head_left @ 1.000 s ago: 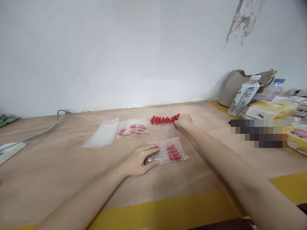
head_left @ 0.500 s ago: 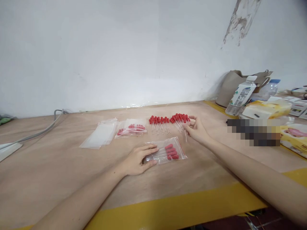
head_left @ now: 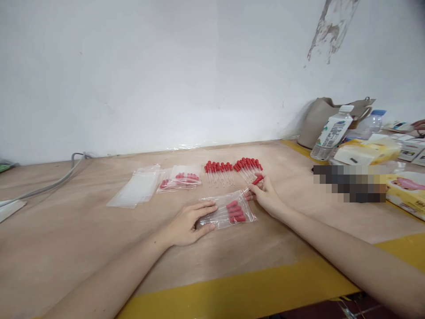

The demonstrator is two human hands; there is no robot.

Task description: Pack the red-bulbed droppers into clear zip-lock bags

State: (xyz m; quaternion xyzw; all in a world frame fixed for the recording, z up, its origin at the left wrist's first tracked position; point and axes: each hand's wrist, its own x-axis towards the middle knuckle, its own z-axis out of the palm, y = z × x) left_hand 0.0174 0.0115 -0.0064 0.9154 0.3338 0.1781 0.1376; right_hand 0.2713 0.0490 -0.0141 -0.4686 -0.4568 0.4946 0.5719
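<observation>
A clear zip bag (head_left: 222, 212) lies flat with several red-bulbed droppers (head_left: 235, 211) inside, bulbs toward its right end. My left hand (head_left: 192, 221) rests on the bag's left part, fingers spread and stretched over it, pressing it against the table. In my right hand (head_left: 264, 197) a single dropper (head_left: 257, 179) is pinched below its red bulb, its clear tip pointing down-left at the bag's red-edged right end. Whether the tip is inside the bag I cannot tell. Just beyond lie two loose groups of droppers, a left group (head_left: 218, 168) and a right group (head_left: 247, 165).
Flat unfilled zip bags (head_left: 136, 188) lie at the left, beside bags holding droppers (head_left: 181, 179). A grey cable (head_left: 63, 182) runs along the far left. Toward the right stand a bottle (head_left: 333, 135), a beige bag (head_left: 315, 122) and yellow packages (head_left: 367, 150). A wall closes the back.
My right hand has moved down-left from beside the right group to the bag's right end, with the dropper now tilted. The left hand stays on the bag.
</observation>
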